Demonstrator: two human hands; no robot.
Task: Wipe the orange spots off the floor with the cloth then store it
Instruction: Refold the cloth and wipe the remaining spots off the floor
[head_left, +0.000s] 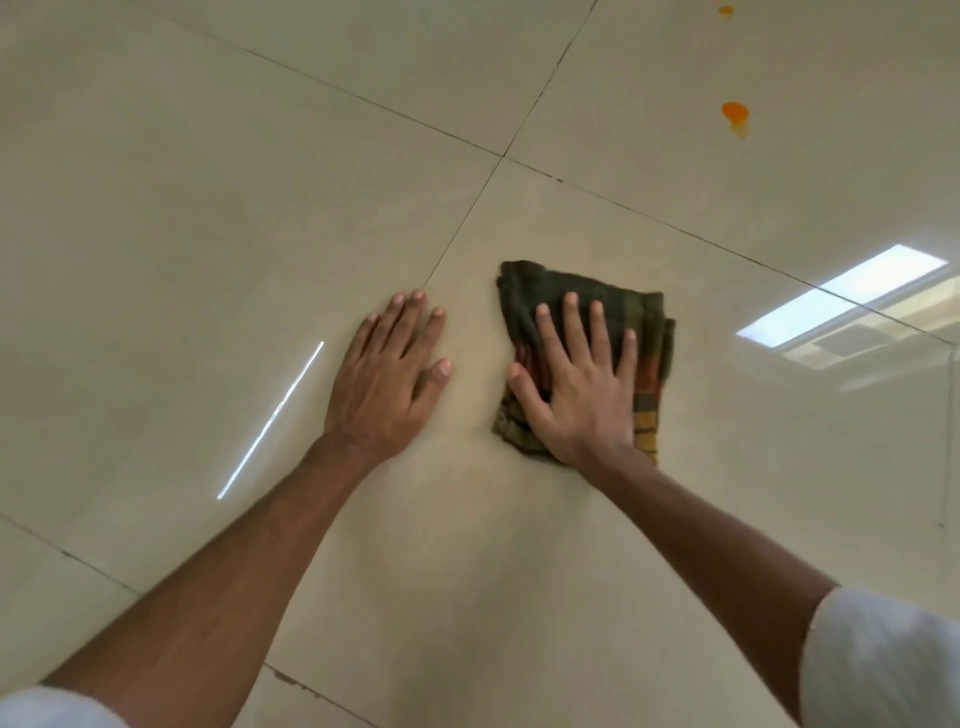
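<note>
Right sleeve (883, 660), white, at the lower right corner, nearest the lens; left sleeve (47, 709) at the lower left. Bare forearms run up and inward from both.

Cloth (647, 338): dark green with an orange-yellow checked band along its right side, crumpled, lying on the floor (208, 208) right of centre.

Right hand (582, 389): palm down on the cloth, fingers straight and fanned wide, pressing it to the tile. Thumb reaches out over the cloth's left edge. Cloth shows past the fingertips and to the right of the little finger.

Left hand (387, 379): flat on bare tile just beside the cloth, not touching it. Fingers straight, narrow gaps, holding nothing. Fingertips lie near a tile joint (462, 223).

Glossy beige tile runs on all sides of the cloth.

Orange spot (735, 114), with a pale smear under it, lies well apart up and right, beyond a joint. Second orange spot (725, 9) at the top edge. Window reflection (841, 301) at right.
</note>
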